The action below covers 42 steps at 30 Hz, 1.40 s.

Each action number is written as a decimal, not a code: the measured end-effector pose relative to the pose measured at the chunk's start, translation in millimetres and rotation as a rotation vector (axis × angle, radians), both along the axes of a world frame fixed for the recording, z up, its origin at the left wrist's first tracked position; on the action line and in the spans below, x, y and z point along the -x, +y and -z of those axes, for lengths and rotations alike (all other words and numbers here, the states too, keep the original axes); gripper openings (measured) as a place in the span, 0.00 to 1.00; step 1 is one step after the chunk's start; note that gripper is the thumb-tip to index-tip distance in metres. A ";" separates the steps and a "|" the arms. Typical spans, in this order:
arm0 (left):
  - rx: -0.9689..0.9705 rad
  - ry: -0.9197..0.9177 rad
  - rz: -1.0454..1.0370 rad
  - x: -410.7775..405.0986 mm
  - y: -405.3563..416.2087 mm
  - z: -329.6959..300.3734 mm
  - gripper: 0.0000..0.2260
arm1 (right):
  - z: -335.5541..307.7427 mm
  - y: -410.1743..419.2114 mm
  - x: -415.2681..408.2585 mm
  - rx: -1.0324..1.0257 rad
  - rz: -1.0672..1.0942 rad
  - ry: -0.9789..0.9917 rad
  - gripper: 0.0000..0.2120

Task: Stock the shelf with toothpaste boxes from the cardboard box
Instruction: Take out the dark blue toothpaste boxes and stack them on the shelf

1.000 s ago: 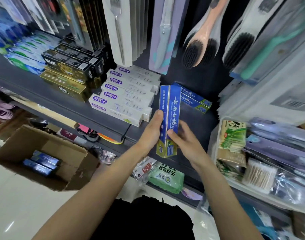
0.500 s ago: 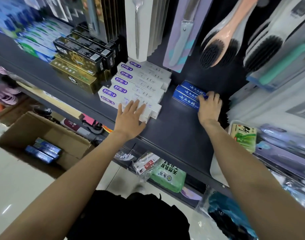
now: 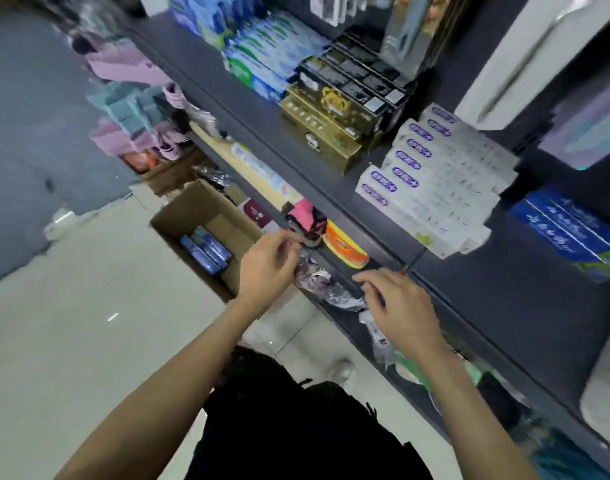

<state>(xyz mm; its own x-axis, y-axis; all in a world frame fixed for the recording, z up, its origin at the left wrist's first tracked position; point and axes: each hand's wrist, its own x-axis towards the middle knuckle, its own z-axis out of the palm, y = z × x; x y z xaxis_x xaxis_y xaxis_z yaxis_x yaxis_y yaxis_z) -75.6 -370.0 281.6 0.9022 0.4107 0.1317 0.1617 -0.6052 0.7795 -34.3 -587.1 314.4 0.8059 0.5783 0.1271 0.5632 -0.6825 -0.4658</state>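
Observation:
An open cardboard box [image 3: 179,211] stands on the floor below the shelf, with a few blue toothpaste boxes [image 3: 205,250] lying in it. More blue toothpaste boxes [image 3: 570,230] are stacked on the dark shelf [image 3: 470,289] at the right. My left hand [image 3: 267,265] hangs empty over the box's near right corner, fingers loosely curled. My right hand [image 3: 400,303] hovers empty in front of the shelf edge, fingers relaxed. The picture is blurred by motion.
White toothpaste boxes [image 3: 431,188] sit left of the blue stack, with gold and black boxes [image 3: 331,116] and green-blue boxes [image 3: 262,60] farther along. Packets [image 3: 345,245] and crinkled bags [image 3: 317,278] fill the lower shelf. Pale tiled floor [image 3: 89,323] lies left.
Both hands have left the shelf and come down toward the cardboard box. The blue boxes stay stacked on the shelf. My view has swung left and down.

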 end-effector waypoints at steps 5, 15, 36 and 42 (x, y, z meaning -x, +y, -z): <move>0.056 0.616 -0.086 47.1 149.3 45.5 0.12 | 42.4 120.8 -3.0 0.278 -0.254 0.371 0.13; 0.318 0.723 -0.467 52.6 350.3 173.8 0.21 | 214.5 364.6 -47.7 0.352 -0.148 0.462 0.14; 0.445 0.278 -0.642 21.8 415.3 365.8 0.23 | 569.8 517.8 -111.2 0.636 -0.429 0.476 0.42; 0.454 0.285 -0.647 20.7 413.9 366.2 0.23 | 562.2 517.3 -110.0 0.563 -0.412 0.412 0.36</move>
